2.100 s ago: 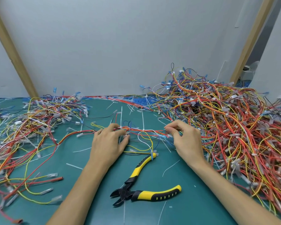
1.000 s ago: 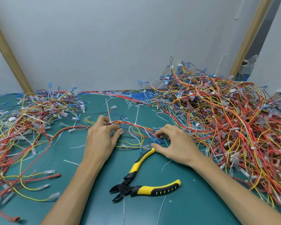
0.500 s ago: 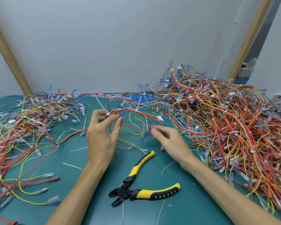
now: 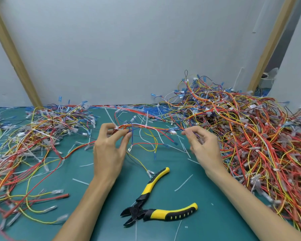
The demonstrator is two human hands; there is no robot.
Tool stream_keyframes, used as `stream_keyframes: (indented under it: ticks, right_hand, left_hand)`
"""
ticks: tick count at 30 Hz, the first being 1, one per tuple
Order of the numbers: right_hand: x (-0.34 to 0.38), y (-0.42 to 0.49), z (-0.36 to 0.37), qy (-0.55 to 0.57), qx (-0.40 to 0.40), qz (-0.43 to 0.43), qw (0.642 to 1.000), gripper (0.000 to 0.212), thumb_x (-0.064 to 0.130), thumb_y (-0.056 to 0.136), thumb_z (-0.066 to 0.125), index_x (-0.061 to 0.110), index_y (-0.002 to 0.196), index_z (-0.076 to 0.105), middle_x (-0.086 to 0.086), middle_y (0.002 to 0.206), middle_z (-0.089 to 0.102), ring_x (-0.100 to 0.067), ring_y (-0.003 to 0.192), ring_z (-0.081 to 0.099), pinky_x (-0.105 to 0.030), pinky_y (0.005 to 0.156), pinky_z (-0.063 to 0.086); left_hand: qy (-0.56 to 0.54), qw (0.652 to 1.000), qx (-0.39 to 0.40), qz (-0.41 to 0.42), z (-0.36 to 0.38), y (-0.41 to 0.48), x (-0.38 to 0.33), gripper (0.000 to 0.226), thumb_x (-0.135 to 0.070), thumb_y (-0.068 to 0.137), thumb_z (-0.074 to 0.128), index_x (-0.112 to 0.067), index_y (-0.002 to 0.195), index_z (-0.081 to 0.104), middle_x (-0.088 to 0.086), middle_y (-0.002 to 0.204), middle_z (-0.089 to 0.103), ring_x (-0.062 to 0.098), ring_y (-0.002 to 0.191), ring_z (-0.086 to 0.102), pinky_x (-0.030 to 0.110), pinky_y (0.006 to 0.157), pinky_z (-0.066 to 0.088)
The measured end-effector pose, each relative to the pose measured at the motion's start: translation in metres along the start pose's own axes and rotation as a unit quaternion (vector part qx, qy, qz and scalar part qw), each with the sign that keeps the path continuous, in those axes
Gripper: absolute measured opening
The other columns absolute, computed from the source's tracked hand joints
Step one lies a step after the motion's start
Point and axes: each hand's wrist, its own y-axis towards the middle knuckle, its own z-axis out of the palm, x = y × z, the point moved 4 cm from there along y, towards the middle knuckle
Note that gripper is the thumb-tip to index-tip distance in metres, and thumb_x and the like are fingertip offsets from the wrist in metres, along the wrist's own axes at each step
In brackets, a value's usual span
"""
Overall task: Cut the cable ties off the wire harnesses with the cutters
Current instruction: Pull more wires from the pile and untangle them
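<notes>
A dark green mat (image 4: 207, 226) covers the work table, and yellow-and-black cutters (image 4: 146, 211) lie on it near the front edge, with handles spread and jaws parted. A high heap of wire harnesses (image 4: 250, 136) in red, yellow and blue fills the mat's right side up to the back wall, while a flatter, looser heap of harnesses (image 4: 42, 136) spreads over the left. Short white cable tie offcuts (image 4: 183, 182) lie scattered across the bare green between the two heaps.

Both hands, left hand (image 4: 108, 152) and right hand (image 4: 204, 148), apparently pinch one wire harness (image 4: 146, 127); cutters (image 4: 153, 206) lie below.
</notes>
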Motion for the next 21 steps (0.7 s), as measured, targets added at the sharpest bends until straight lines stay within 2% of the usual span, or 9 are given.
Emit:
stream_keyframes:
  ticks: [2,5,7,11,14,18,21]
  right_hand:
    - [0.000,0.000,-0.002,-0.037,-0.003,-0.020,0.999,0.016,0.016,0.100,0.062,0.014,0.087,0.072,0.019,0.063,0.064,0.002,0.056,0.054,-0.009,0.054,0.037]
    - [-0.001,-0.002,-0.002,-0.067,-0.007,-0.036,0.997,0.015,0.018,0.098,0.064,0.018,0.086,0.072,0.006,0.074,0.069,-0.005,0.062,0.054,-0.020,0.057,0.042]
    - [-0.001,-0.003,-0.002,-0.074,-0.014,-0.042,0.996,0.015,0.017,0.097,0.065,0.019,0.085,0.072,0.004,0.074,0.068,-0.007,0.063,0.054,-0.020,0.058,0.042]
    - [0.001,-0.002,-0.002,-0.082,-0.023,-0.046,0.995,0.016,0.015,0.097,0.066,0.020,0.083,0.072,0.009,0.074,0.069,-0.003,0.064,0.056,-0.016,0.059,0.043]
    - [0.000,-0.005,-0.002,-0.084,-0.016,-0.041,0.995,0.019,0.013,0.096,0.066,0.020,0.079,0.072,0.006,0.074,0.069,-0.016,0.069,0.062,-0.028,0.063,0.047]
    - [0.003,-0.014,-0.003,-0.104,0.036,-0.073,0.991,0.019,0.020,0.089,0.064,0.022,0.070,0.066,0.002,0.065,0.063,-0.016,0.062,0.058,-0.037,0.059,0.045]
    - [0.006,-0.017,0.000,-0.139,0.075,-0.090,0.983,0.014,0.023,0.086,0.062,0.023,0.073,0.068,0.003,0.069,0.067,-0.016,0.064,0.061,-0.038,0.056,0.047]
  left_hand:
    - [0.022,1.000,0.010,0.005,0.001,0.000,0.001,0.015,-0.031,0.090,0.071,-0.021,0.095,0.080,0.000,0.107,0.052,0.020,0.085,0.062,0.039,0.073,0.052]
    - [0.056,0.998,0.016,-0.008,0.002,-0.001,0.004,0.009,-0.029,0.089,0.074,-0.022,0.093,0.079,0.001,0.108,0.054,0.022,0.085,0.062,0.045,0.071,0.053]
    - [0.079,0.997,0.020,-0.012,0.002,-0.002,0.004,0.008,-0.030,0.088,0.075,-0.024,0.091,0.078,0.001,0.109,0.055,0.023,0.085,0.062,0.045,0.069,0.053]
    - [0.104,0.994,0.028,-0.023,0.002,-0.002,0.003,0.008,-0.032,0.089,0.073,-0.025,0.090,0.078,0.001,0.110,0.056,0.027,0.082,0.062,0.044,0.068,0.052]
    - [0.095,0.995,0.026,-0.026,0.001,-0.002,0.003,0.008,-0.030,0.089,0.073,-0.023,0.090,0.078,0.003,0.109,0.055,0.027,0.082,0.062,0.042,0.068,0.052]
    - [0.024,0.999,0.033,-0.009,-0.002,-0.003,0.005,0.007,-0.021,0.089,0.075,-0.018,0.092,0.080,0.004,0.105,0.054,0.020,0.085,0.060,0.035,0.072,0.050]
    - [-0.011,0.999,0.027,-0.016,-0.003,-0.002,0.006,0.006,-0.018,0.087,0.077,-0.017,0.092,0.080,0.003,0.104,0.054,0.014,0.084,0.057,0.022,0.076,0.044]
